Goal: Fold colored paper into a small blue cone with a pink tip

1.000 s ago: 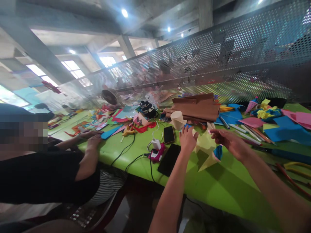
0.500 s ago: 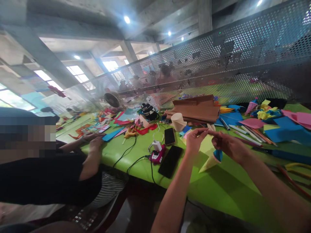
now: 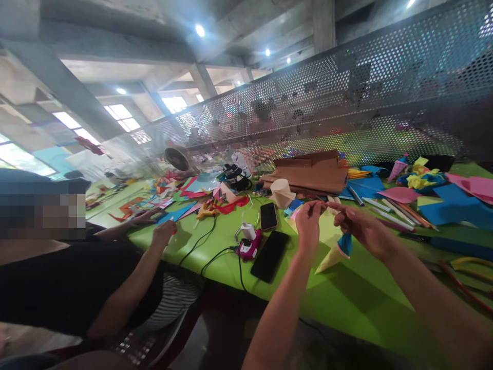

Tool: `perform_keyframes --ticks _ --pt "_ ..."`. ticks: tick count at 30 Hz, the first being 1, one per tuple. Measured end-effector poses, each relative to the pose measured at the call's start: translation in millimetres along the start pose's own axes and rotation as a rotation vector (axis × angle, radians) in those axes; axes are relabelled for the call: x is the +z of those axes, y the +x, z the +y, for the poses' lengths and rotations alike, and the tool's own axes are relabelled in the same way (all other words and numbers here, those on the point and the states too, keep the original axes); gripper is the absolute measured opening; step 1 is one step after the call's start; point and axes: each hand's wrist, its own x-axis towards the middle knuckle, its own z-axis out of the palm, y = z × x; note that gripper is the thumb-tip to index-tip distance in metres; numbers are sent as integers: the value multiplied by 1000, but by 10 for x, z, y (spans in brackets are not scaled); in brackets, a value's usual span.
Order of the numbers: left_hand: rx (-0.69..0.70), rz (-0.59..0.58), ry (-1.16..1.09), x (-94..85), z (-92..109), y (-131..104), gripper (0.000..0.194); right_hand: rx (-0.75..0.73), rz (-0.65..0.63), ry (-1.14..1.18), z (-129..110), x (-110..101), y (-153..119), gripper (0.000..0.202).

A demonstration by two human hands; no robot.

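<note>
Left hand (image 3: 308, 220) and right hand (image 3: 360, 226) pinch something small between fingertips above the green worktop (image 3: 346, 293), where a finished-looking yellow paper cone (image 3: 329, 258) lies.

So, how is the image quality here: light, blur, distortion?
Head view: ceiling lamps and windows glare white; wide-angle lens bends the perforated screen and green table; both hands slightly soft, their shadow falling on the table; the neighbour's face is pixelated.

Phones (image 3: 269, 248) left, bare green table (image 3: 358, 293) near
</note>
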Motion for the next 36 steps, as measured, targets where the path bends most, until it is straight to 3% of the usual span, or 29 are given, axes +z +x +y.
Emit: perform_keyframes --ticks 6,11,18,24,30,36 --pt "-160 -101 -139 -24 -10 -61 42 -107 109 -155 -38 -11 14 42" --pt "-237 -146 -234 -10 27 -142 43 -178 88 -371 -25 4 8 48" --pt "-174 -41 -229 22 63 -133 41 -152 49 -555 85 104 -15 65" --pt "-69 47 -157 17 -15 -77 40 2 -115 -333 123 257 -91 84" --pt "-102 46 -184 22 -49 -72 44 -32 -89 -134 2 233 -94 63" --pt "-212 -36 -231 3 48 -159 47 -163 81 -266 2 107 -35 39"
